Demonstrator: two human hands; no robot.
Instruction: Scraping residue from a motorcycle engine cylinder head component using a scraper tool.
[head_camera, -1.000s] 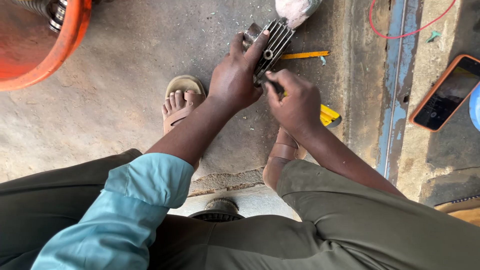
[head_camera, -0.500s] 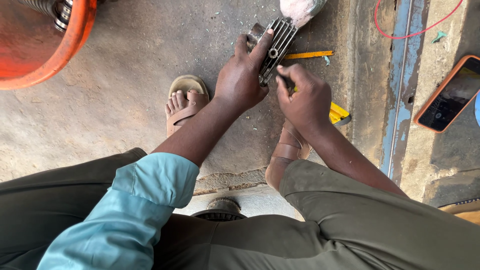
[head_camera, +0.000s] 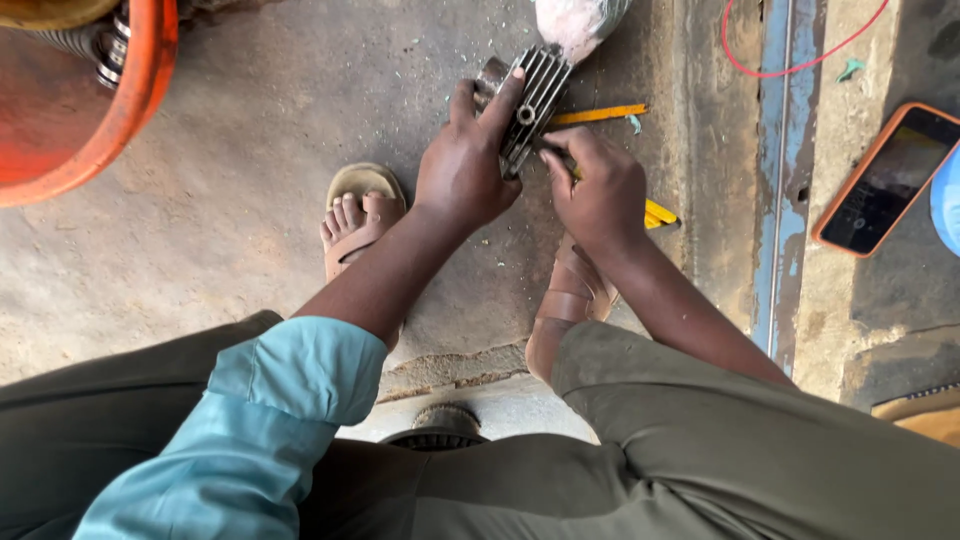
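Olive trousers (head_camera: 700, 450) and a teal sleeve (head_camera: 260, 420) are seen nearest. Sandalled feet (head_camera: 357, 215) are planted on the concrete floor (head_camera: 230, 180) beneath the hands. The left hand (head_camera: 462, 165) is closed around a finned metal cylinder head (head_camera: 535, 95), held upright above the floor. The right hand (head_camera: 600, 190), just beside it, is closed on a yellow-handled tool (head_camera: 655, 212) pressed against the head's lower edge. A yellow pencil (head_camera: 598, 114) lies just beyond the right hand. An orange-cased phone (head_camera: 885, 180) lies well to its right; an orange tub (head_camera: 95, 100) well left of the left hand.

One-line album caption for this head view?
Left hand steadies a finned metal part while right hand works it with a yellow-handled tool.
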